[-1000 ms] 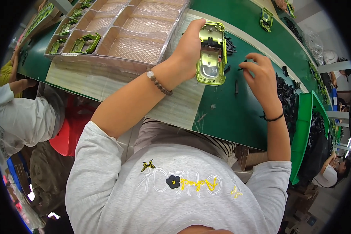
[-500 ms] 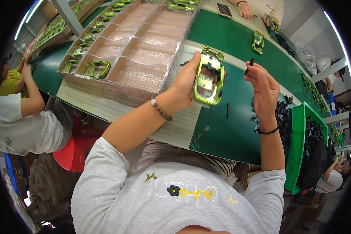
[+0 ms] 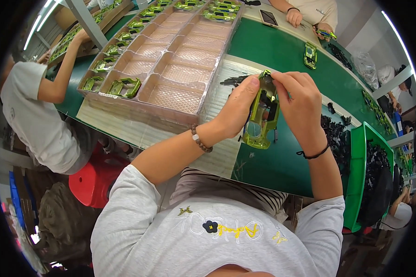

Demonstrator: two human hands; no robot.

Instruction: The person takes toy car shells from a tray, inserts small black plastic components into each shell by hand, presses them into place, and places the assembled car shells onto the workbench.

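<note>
1. Far to the left of the left hand (image 3: 238,108), another person (image 3: 32,115) sits and reaches up to a rack. That arm is well apart from the hands, so a bump from there looks unlikely.
2. Just left of the left hand is a big clear tray (image 3: 171,99) with many pockets. A few pockets hold green shells (image 3: 125,87). The near edge of the tray is close to the left wrist. If the elbow swings out, it could push the tray and shake the shells loose.
3. The left hand is curled around the left side of a green car shell (image 3: 262,115). The thumb and fingers pinch it and hold it up above the table (image 3: 282,161). The shell looks shiny and smooth, so I think it could slip if the pinch gets weak, and then it would drop onto the table.
4. The right hand (image 3: 298,99) pinches the top end of the same shell with its fingertips pressed close together. I cannot tell if a small part is between them. If one is, it could pop out and get lost, or go in crooked.
5. To the right of the right hand lies a pile of little black parts (image 3: 337,136), and past it a green bin (image 3: 356,184). A dropped part would be hard to find there.
</note>
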